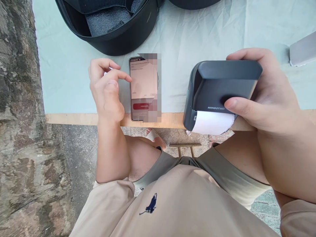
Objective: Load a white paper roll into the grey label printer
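My right hand grips a dark portable label printer from its right side, the thumb lying over the front beside the NIIMBOT lettering. A white paper strip curls out of the printer's near end. On the table's front part lies a phone, its lit screen showing a pale pop-up box above a red button; a blurred patch covers its right side. My left hand hovers left of the phone with fingers apart and bent. Its index fingertip reaches the phone's left edge; whether it touches the screen I cannot tell.
An open black zippered case with grey foam inside stands at the back left. Part of another black object shows at the top edge. A grey block-like object sits at far right. The table's wooden front edge runs before my lap.
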`<state>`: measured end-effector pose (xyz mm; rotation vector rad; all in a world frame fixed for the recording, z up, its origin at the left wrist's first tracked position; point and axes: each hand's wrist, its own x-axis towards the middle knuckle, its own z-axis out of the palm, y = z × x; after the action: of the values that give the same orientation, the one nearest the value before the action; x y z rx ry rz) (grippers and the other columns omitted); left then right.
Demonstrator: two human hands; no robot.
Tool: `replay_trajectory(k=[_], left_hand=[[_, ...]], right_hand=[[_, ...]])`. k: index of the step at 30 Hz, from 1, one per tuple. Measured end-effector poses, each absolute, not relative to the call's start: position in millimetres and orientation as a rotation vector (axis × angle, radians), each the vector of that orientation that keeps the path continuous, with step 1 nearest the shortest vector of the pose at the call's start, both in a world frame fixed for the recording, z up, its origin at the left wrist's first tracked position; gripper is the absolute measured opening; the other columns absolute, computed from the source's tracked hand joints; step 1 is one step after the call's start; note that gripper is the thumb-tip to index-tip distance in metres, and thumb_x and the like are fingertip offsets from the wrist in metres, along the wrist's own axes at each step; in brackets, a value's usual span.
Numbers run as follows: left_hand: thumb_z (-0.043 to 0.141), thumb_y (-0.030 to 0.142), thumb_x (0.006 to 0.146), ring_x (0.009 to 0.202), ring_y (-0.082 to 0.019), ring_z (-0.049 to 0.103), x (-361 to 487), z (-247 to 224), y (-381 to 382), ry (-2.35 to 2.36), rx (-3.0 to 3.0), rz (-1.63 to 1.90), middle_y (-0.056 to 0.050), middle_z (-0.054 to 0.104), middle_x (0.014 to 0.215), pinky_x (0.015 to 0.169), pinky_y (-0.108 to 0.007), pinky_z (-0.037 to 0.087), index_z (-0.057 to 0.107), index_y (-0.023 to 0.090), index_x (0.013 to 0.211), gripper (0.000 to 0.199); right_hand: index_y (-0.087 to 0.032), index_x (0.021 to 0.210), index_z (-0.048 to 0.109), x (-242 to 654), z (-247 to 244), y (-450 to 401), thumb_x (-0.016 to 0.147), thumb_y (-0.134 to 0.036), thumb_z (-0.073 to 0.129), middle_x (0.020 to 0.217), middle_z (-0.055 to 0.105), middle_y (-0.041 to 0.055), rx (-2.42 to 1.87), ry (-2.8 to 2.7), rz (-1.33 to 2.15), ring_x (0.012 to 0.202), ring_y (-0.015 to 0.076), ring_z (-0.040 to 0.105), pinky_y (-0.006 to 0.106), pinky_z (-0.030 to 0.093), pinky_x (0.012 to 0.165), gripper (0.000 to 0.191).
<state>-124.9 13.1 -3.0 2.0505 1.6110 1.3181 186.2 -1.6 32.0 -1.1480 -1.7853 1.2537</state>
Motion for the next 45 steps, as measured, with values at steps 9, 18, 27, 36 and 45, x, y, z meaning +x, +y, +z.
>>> replay_trajectory(k=[9, 18, 27, 36, 45], left_hand=[[0.026, 0.065, 0.088, 0.096, -0.026, 0.056, -131.7, -7.2, 18.2, 1.571, 2.082, 1.309, -0.009, 0.053, 0.093, 0.087, -0.048, 0.042, 0.073, 0.023, 0.078, 0.063], [0.026, 0.055, 0.091, 0.103, -0.027, 0.05, -124.3, -6.0, 11.9, 1.665, 2.03, 1.226, -0.012, 0.054, 0.104, 0.095, -0.048, 0.038, 0.074, 0.023, 0.098, 0.058], [0.018, 0.064, 0.09, 0.115, -0.027, 0.043, -127.1, -6.9, 16.9, 1.711, 2.136, 1.061, -0.01, 0.05, 0.125, 0.103, -0.048, 0.031, 0.068, 0.025, 0.115, 0.068], [0.016, 0.063, 0.092, 0.122, -0.03, 0.04, -102.3, 9.9, 27.9, 1.814, 2.277, 0.77, -0.011, 0.047, 0.13, 0.104, -0.051, 0.03, 0.062, 0.031, 0.126, 0.066], [0.02, 0.066, 0.089, 0.109, -0.032, 0.042, -95.5, 5.0, 33.4, 1.829, 2.269, 0.689, -0.011, 0.048, 0.12, 0.09, -0.054, 0.033, 0.066, 0.04, 0.118, 0.06]], right_hand=[[-0.033, 0.125, 0.046, 185.4, 32.1, -1.7, 0.076, -0.057, 0.067, 0.1, 0.056, -0.0016, -1.169, -1.786, 1.247, 0.078, 0.0057, 0.055, 0.022, 0.053, 0.061, 0.059], [-0.034, 0.123, 0.047, 185.6, 31.3, -0.3, 0.074, -0.057, 0.069, 0.098, 0.056, -0.0005, -1.183, -1.768, 1.248, 0.076, 0.0078, 0.055, 0.024, 0.053, 0.059, 0.058], [-0.031, 0.124, 0.046, 187.4, 31.1, -1.6, 0.075, -0.053, 0.069, 0.098, 0.056, -0.0003, -1.154, -1.771, 1.264, 0.075, 0.0064, 0.055, 0.023, 0.054, 0.06, 0.058], [-0.032, 0.123, 0.047, 185.5, 30.8, -0.9, 0.074, -0.052, 0.071, 0.097, 0.058, -0.0008, -1.156, -1.742, 1.287, 0.075, 0.0072, 0.057, 0.024, 0.055, 0.061, 0.059], [-0.033, 0.125, 0.047, 187.3, 31.5, -1.2, 0.075, -0.048, 0.072, 0.1, 0.058, -0.0018, -1.137, -1.73, 1.309, 0.075, 0.005, 0.057, 0.019, 0.056, 0.06, 0.058]])
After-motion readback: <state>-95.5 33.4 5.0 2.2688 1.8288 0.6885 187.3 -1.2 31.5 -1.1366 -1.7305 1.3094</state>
